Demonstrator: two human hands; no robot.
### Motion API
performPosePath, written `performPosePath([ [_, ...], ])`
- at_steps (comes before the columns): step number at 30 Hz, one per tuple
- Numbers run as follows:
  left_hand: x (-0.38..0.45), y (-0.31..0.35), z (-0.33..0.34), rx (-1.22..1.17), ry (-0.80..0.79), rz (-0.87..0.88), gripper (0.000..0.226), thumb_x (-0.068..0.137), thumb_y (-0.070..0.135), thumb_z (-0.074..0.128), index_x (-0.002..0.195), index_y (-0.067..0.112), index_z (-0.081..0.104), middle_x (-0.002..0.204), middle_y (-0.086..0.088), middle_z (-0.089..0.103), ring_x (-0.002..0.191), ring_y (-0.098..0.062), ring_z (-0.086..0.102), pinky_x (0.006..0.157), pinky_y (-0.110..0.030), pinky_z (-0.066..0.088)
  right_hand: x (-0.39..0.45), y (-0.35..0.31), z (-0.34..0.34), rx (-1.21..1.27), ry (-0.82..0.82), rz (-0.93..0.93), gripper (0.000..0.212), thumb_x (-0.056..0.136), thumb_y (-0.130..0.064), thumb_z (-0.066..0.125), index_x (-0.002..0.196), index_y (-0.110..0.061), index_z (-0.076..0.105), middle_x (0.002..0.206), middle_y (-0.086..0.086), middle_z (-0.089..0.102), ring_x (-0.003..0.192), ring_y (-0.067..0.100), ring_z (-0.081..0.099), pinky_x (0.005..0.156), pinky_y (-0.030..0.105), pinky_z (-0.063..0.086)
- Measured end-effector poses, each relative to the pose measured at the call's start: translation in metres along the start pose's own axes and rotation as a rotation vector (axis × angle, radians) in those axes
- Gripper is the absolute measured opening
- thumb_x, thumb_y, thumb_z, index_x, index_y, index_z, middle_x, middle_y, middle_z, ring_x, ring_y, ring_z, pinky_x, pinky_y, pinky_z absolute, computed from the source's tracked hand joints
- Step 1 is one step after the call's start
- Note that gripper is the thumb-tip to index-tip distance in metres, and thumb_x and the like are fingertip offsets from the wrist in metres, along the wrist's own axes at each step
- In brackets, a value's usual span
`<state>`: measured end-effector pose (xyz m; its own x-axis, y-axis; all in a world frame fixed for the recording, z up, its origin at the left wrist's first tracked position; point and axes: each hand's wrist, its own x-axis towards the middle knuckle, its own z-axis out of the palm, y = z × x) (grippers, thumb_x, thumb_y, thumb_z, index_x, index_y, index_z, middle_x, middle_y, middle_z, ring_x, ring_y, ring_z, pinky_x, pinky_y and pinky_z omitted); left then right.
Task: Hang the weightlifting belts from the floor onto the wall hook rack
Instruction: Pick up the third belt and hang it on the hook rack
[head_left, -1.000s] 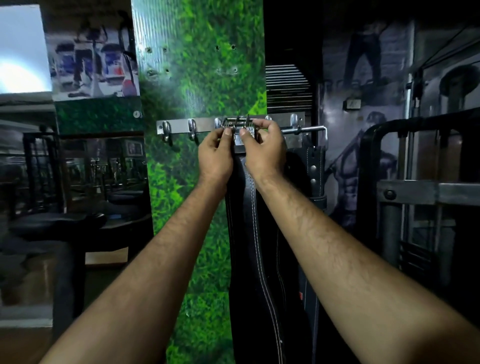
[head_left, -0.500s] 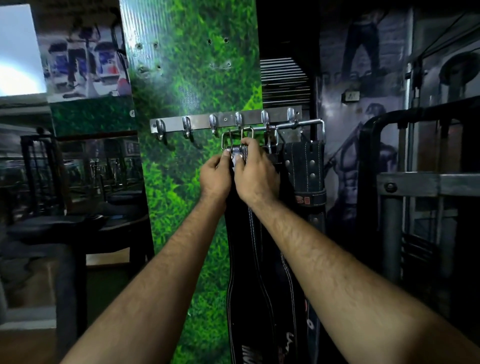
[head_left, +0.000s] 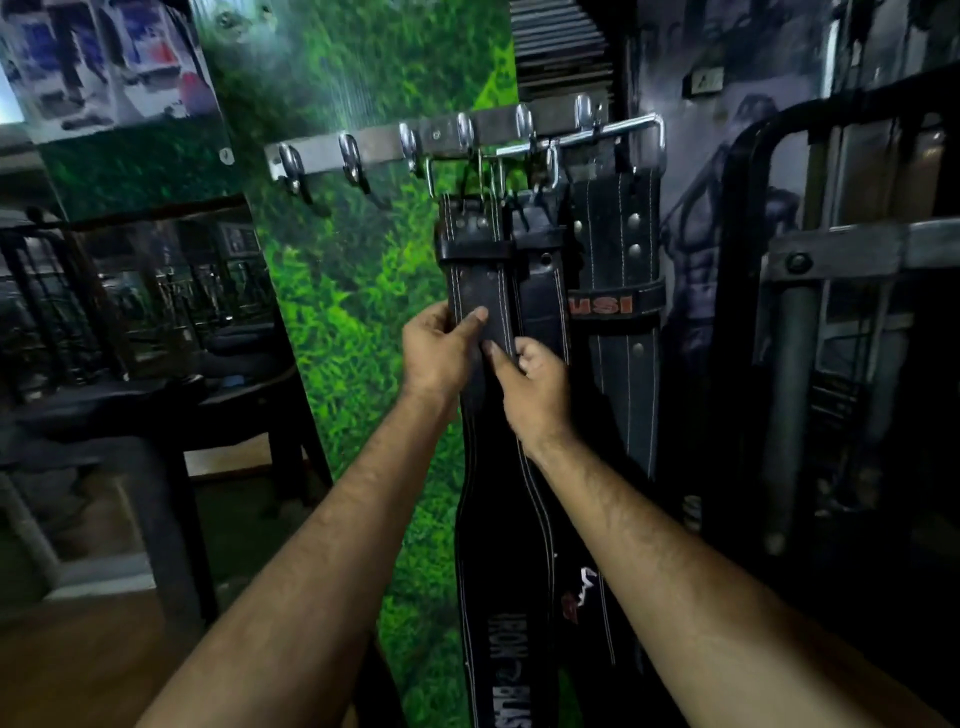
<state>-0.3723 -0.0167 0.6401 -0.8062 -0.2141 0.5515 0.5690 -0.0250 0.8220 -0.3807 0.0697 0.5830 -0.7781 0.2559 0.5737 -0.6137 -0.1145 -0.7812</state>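
Three black belts hang from the hook rack (head_left: 374, 148) above my hands. The rack is a shiny metal bar with a row of hooks, fixed to a green grass wall (head_left: 332, 291).

My left hand (head_left: 439, 351) holds the front belt (head_left: 480, 291) by its left edge. My thumb lies flat across the front of the strap and my fingers curl around behind it. My right hand (head_left: 535, 384) is just below and to the right, touching the same belt. Its thumb presses on the strap and its other fingers are curled at the right edge. I cannot tell if those fingers go behind the belt.

This front belt has white stitching down both sides. Its metal buckle (head_left: 457, 176) hangs on a hook right above my hands. The strap runs straight down between my arms, with white letters near the bottom.

Just to the right of my hands hangs the second belt (head_left: 543, 291), touching the first. Farther right is the third belt (head_left: 623, 332), wider, with silver studs and red letters on a band.

Left of my arms stands a dark desk (head_left: 156, 410).
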Motion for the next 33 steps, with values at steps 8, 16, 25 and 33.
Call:
performPosePath([
  [8,-0.067,-0.080,-0.019,0.014,-0.044,-0.086,0.011,0.093,0.006,0.064,0.083,0.009,0.068,0.075,0.002,0.069,0.071,-0.010,0.061,0.068,-0.027,0.052,-0.045,0.066,-0.039,-0.072,-0.184,0.149,0.041,0.093,-0.015,0.067,0.057,-0.026,0.051,0.047,-0.017,0.048,0.047,-0.004,0.040,0.047,0.019,0.035],
  [16,-0.112,-0.145,-0.046,0.031,-0.083,-0.264,0.018,0.093,0.008,0.065,0.106,-0.005,0.068,0.102,-0.019,0.073,0.089,-0.024,0.070,0.080,-0.035,0.059,-0.087,0.113,-0.073,-0.232,-0.278,0.257,0.024,0.083,-0.038,0.076,0.091,-0.016,0.073,0.086,0.001,0.077,0.082,0.014,0.074,0.078,0.038,0.060],
  [25,-0.154,-0.190,-0.082,0.044,-0.102,-0.465,0.020,0.093,0.012,0.066,0.108,0.001,0.071,0.103,-0.015,0.076,0.091,-0.025,0.072,0.081,-0.037,0.060,-0.128,0.152,-0.082,-0.261,-0.333,0.385,0.042,0.081,-0.040,0.077,0.112,-0.012,0.074,0.105,0.001,0.077,0.098,0.011,0.073,0.091,0.036,0.059],
  [33,-0.241,-0.247,-0.107,0.150,-0.134,-0.712,0.018,0.092,0.015,0.067,0.104,0.003,0.074,0.101,-0.014,0.077,0.088,-0.024,0.074,0.077,-0.033,0.059,-0.214,0.209,-0.115,-0.377,-0.451,0.634,0.041,0.083,-0.041,0.077,0.114,-0.016,0.074,0.108,-0.002,0.077,0.101,0.011,0.072,0.094,0.044,0.057],
])
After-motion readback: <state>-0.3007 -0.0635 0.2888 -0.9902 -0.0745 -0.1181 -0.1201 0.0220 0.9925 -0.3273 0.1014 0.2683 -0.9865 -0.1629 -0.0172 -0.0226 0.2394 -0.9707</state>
